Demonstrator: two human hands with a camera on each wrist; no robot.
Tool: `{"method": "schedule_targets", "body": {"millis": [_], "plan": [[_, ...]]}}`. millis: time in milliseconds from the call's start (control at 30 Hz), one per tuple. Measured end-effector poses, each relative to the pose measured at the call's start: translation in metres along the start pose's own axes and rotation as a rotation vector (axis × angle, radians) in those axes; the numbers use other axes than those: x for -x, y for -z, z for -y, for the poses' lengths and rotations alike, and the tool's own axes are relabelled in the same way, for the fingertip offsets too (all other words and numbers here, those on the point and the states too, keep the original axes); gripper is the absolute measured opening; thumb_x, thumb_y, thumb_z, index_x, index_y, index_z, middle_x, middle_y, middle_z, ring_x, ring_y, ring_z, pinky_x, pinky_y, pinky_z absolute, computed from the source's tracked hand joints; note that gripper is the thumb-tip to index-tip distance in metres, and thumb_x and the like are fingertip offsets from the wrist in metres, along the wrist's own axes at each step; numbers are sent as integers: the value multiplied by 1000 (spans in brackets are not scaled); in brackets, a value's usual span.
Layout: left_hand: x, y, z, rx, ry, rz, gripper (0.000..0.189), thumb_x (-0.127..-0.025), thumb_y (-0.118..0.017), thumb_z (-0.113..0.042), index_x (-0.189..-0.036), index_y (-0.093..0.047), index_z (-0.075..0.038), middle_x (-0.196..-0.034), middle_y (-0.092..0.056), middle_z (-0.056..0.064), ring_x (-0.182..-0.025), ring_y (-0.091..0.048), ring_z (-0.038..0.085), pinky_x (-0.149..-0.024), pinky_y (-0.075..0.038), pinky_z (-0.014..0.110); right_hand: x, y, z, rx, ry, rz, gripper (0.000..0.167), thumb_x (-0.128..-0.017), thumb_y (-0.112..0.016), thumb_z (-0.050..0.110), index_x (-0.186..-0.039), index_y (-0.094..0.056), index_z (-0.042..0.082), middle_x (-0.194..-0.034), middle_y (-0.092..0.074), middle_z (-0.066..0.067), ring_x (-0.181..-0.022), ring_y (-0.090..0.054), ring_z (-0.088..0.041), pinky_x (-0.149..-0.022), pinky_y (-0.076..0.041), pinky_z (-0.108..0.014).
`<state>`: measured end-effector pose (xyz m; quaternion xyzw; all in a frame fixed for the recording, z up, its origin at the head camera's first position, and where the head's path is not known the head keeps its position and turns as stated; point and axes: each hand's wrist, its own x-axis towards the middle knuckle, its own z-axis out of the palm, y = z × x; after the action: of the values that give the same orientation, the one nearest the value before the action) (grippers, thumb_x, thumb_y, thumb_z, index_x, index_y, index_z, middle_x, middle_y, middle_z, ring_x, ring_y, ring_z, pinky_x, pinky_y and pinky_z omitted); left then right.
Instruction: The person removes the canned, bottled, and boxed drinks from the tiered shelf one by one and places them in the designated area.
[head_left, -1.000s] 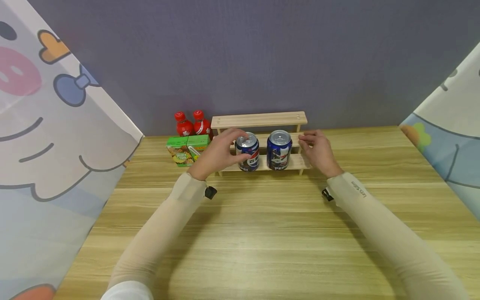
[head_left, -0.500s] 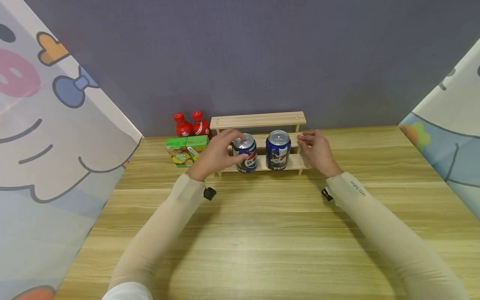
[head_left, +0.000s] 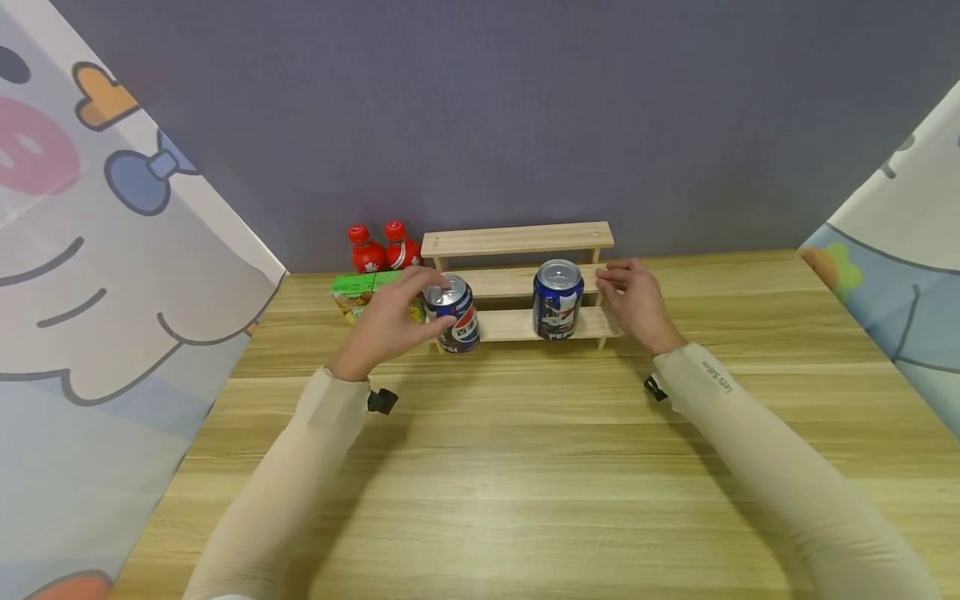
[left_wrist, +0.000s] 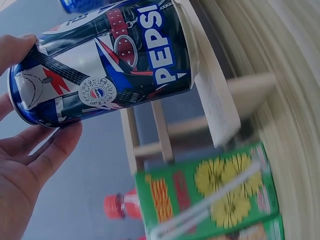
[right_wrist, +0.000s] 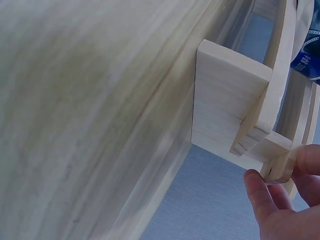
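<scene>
My left hand [head_left: 382,329] holds a dark blue Pepsi can [head_left: 461,325] by its upper part, thumb on the near side and fingers over the rim. The can is at the left end of the lowest shelf of a small three-step wooden rack [head_left: 517,240]. In the left wrist view the can's [left_wrist: 130,60] base meets or nearly meets the shelf edge. A second Pepsi can [head_left: 558,304] stands upright on the lowest shelf, right of middle. My right hand [head_left: 637,307] pinches the right end of the middle shelf board [right_wrist: 280,167] between thumb and fingers.
Left of the rack, green drink boxes [head_left: 352,285] stand side by side, partly behind my left hand. Two red-capped bottles [head_left: 367,252] are behind them. A grey wall [head_left: 480,117] rises close behind the rack, and a wood-grain tabletop [head_left: 510,467] spreads in front.
My left hand has moved left with its can along the lowest shelf, widening the space between the cans. My right hand has kept its grip on the rack.
</scene>
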<state>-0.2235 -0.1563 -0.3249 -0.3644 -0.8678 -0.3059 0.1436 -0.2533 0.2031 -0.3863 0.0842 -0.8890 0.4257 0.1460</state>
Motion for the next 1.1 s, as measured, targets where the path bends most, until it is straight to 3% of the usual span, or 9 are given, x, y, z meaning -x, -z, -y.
{"method": "schedule_targets", "body": {"millis": [233, 500, 700, 867, 1100], "plan": [[27, 21, 10, -57, -17, -62, 40, -75, -81, -13, -108, -59, -5, -114, -58, 8, -99, -57, 22, -74, -52, 41, 0, 1, -1, 2, 2, 4, 25, -94, -54, 2, -114, -60, -13, -122, -45, -25, -110, -51, -41, -91, -46, -43], [60, 45, 24, -155, 93, -44, 41, -74, -81, -12, -108, -59, -6, -112, -57, 7, -92, -57, 22, -70, -51, 39, 1, 1, -1, 5, 5, 2, 25, -94, -54, 1, -114, -60, -13, -122, -45, -25, -109, -52, -41, -90, -46, -43], [80, 53, 37, -229, 181, -32, 41, -73, -81, -15, -106, -59, -6, -112, -56, 11, -91, -58, 26, -71, -52, 42, 0, 1, 0, 8, 15, -6, 24, -94, -55, 1, -113, -61, -13, -121, -45, -25, -108, -53, -41, -90, -46, -44], [89, 54, 47, -251, 215, -61, 41, -74, -81, -12, -107, -59, -2, -115, -54, 17, -93, -58, 33, -72, -51, 48, 0, 1, 0, 8, 27, -6, 24, -94, -55, 1, -113, -60, -14, -121, -45, -26, -107, -53, -42, -90, -46, -44], [91, 50, 58, -258, 302, -86, 42, -76, -79, -16, -109, -57, -1, -114, -51, 17, -89, -56, 33, -73, -50, 47, 1, 1, 1, 8, 25, 0, 24, -94, -55, 0, -113, -60, -14, -121, -45, -26, -107, -53, -42, -90, -47, -44]]}}
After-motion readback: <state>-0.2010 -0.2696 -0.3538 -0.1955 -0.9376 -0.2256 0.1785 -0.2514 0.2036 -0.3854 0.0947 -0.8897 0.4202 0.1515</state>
